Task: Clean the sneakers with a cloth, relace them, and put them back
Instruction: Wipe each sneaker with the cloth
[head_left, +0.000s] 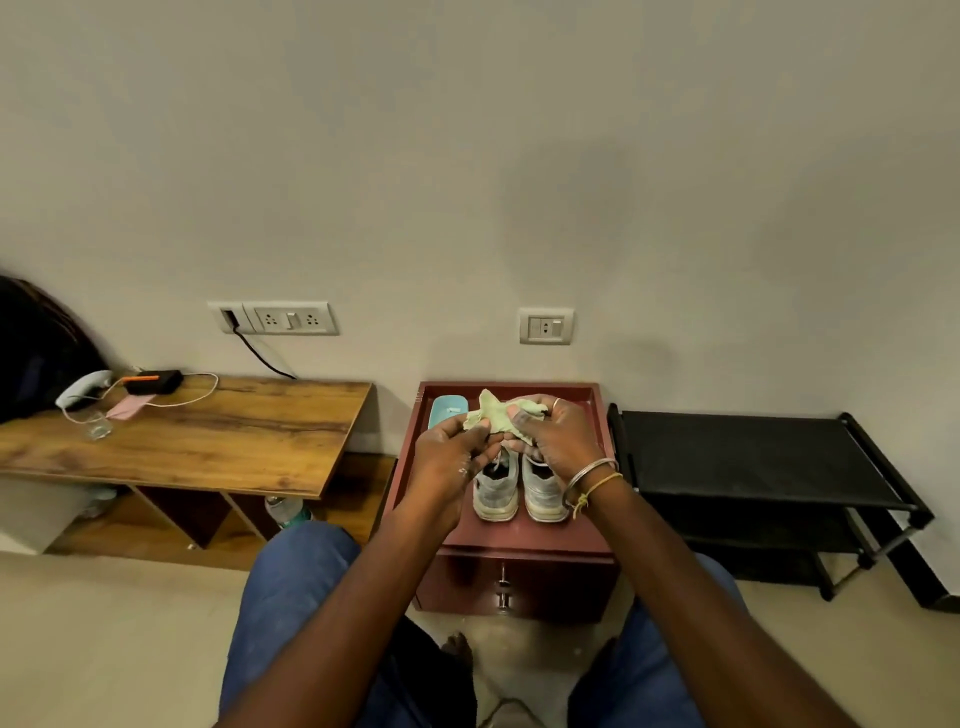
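**Cloth held over the pair, sneakers parked on the cabinet top**

1. Wooden desk (208, 441), far left. It carries a glass (97, 425) near its left edge. No part in the task.
2. Blue dish (444, 410), at the far left corner of the cabinet top. Its contents cannot be read. It is likely kept there to be within reach without crowding the shoes.
3. Left hand (449, 462), raised above the cabinet. Its thumb and fingers are curled and pinch the near edge of the cloth.
4. Cloth (493, 415), pale green and crumpled, held in the air between both hands over the middle of the cabinet top. It is probably being bunched or refolded to give a fresh face for wiping.
5. Sneakers (496, 488), a grey pair side by side with toes at the near edge, under the hands. The laces are mostly hidden.
6. Right hand (558, 441), fingers clenched round the cloth's other end.
7. Cabinet (519, 543), maroon, with a raised rim that keeps the pair from sliding off.
8. Shoe rack (753, 457), black, just right of the cabinet. It is the probable place to return the pair.
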